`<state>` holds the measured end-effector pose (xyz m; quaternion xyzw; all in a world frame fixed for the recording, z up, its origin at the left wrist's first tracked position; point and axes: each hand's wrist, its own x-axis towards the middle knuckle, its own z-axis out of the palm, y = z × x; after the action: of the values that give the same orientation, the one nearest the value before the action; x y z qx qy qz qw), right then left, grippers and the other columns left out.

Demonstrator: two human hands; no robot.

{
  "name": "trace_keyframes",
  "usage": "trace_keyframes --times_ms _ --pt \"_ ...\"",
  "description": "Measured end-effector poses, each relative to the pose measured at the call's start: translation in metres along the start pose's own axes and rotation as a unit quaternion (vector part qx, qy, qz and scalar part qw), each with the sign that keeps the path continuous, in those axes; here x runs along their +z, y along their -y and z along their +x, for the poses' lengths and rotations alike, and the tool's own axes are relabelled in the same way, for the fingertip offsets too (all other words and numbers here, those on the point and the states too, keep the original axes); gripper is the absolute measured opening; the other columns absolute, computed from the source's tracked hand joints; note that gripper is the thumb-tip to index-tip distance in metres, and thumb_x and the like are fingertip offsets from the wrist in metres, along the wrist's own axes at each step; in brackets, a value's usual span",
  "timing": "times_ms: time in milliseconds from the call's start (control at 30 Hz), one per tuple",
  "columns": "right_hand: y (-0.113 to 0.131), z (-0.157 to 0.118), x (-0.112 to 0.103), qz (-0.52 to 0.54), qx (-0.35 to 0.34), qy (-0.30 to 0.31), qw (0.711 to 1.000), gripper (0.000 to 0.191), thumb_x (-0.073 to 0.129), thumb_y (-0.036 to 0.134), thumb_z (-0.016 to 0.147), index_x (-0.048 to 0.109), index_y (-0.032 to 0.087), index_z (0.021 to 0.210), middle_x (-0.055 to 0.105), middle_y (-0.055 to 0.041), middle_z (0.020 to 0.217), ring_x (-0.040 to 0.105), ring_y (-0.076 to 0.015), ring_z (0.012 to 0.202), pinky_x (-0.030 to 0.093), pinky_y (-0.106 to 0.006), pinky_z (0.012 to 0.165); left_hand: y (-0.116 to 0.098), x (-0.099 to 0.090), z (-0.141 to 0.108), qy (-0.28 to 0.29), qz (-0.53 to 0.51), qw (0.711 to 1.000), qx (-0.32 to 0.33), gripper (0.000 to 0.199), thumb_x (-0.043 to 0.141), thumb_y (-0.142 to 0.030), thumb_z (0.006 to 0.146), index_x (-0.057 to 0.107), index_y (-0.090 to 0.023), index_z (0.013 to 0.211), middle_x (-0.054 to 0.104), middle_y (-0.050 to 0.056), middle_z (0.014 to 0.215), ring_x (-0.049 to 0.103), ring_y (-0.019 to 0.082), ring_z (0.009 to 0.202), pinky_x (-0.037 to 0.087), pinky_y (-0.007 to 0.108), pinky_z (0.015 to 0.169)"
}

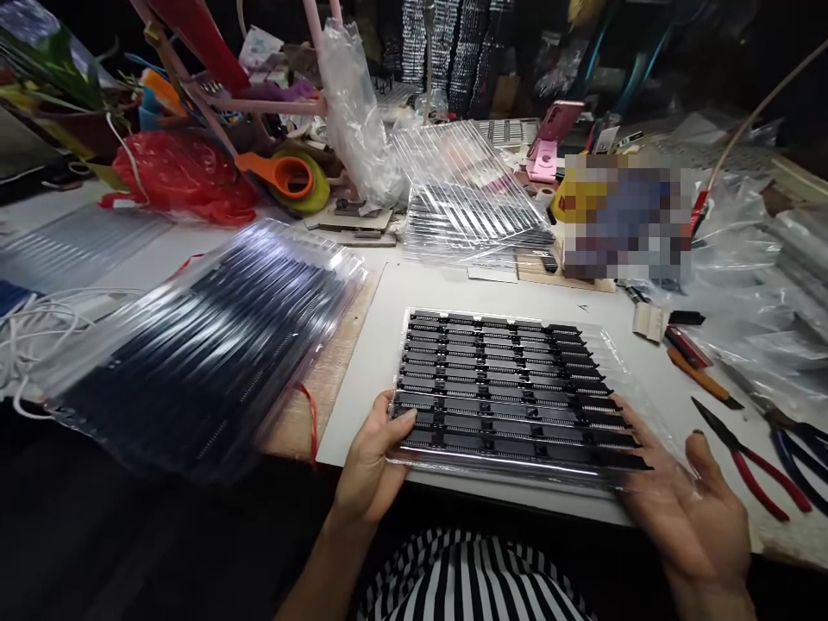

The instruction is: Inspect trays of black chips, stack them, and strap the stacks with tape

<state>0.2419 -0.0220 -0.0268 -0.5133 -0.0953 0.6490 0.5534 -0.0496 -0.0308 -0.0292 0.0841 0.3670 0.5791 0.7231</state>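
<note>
A clear plastic tray [608,341] filled with rows of long black strips lies on the white table in front of me. My left hand [375,457] grips its near left corner, thumb on top. My right hand [686,509] holds the near right edge from beneath, fingers spread and blurred. The tray's near edge sticks out over the table's front edge.
A tall stack of filled clear trays [207,345] sits at the left. Empty clear trays [466,198] pile behind. Red-handled pliers [750,457], blue-handled cutters [795,440] and an orange-handled tool [702,375] lie at the right. Red bag, orange scissors and plastic bags clutter the back.
</note>
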Motion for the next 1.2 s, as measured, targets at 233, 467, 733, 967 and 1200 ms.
trace_keyframes --times_ms 233,467,733,967,1200 --pt "-0.004 0.001 -0.002 0.037 0.013 0.034 0.999 0.056 0.043 0.056 0.086 0.049 0.024 0.133 0.047 -0.0043 0.138 0.044 -0.0256 0.126 0.037 -0.046 0.107 -0.003 0.004 0.0 -0.04 0.044 0.998 -0.002 0.026 0.056 -0.014 0.083 0.057 -0.019 0.109 0.064 0.006 0.109 0.06 0.02 0.102 0.047 0.036 0.094" --pt "0.0 0.005 -0.009 0.055 0.043 0.034 0.997 0.045 0.046 0.049 0.088 0.064 0.017 0.114 0.062 -0.0092 0.121 0.05 -0.0257 0.12 0.038 -0.045 0.105 -0.012 0.003 0.0 -0.095 0.053 0.994 -0.011 0.037 0.054 -0.011 0.083 0.057 -0.021 0.119 0.064 0.007 0.117 0.061 0.022 0.106 0.047 0.039 0.096" --pt "0.002 0.012 0.001 0.066 0.044 0.093 0.993 0.044 0.042 0.044 0.093 0.063 0.013 0.114 0.062 -0.0096 0.12 0.051 -0.021 0.119 0.035 -0.036 0.107 -0.013 0.01 0.003 -0.12 -0.088 0.987 0.066 0.039 0.042 -0.021 0.091 0.05 -0.026 0.129 0.066 0.007 0.115 0.061 0.024 0.107 0.052 0.044 0.089" --pt "-0.001 0.013 0.002 0.081 0.041 0.12 0.989 0.044 0.04 0.044 0.093 0.062 0.014 0.117 0.058 -0.0104 0.126 0.051 -0.0204 0.119 0.037 -0.035 0.105 -0.006 0.01 0.004 -0.107 0.013 0.991 0.079 0.045 0.047 -0.005 0.086 0.055 -0.027 0.125 0.066 0.004 0.114 0.058 0.02 0.111 0.051 0.034 0.092" --pt "0.0 0.009 0.006 0.08 0.047 0.067 0.993 0.049 0.042 0.049 0.09 0.058 0.015 0.121 0.053 -0.0093 0.133 0.049 -0.0221 0.121 0.038 -0.037 0.105 -0.002 0.002 0.006 -0.07 0.042 0.993 0.09 0.039 0.052 -0.01 0.086 0.056 -0.025 0.122 0.063 0.004 0.119 0.061 0.016 0.103 0.052 0.029 0.087"
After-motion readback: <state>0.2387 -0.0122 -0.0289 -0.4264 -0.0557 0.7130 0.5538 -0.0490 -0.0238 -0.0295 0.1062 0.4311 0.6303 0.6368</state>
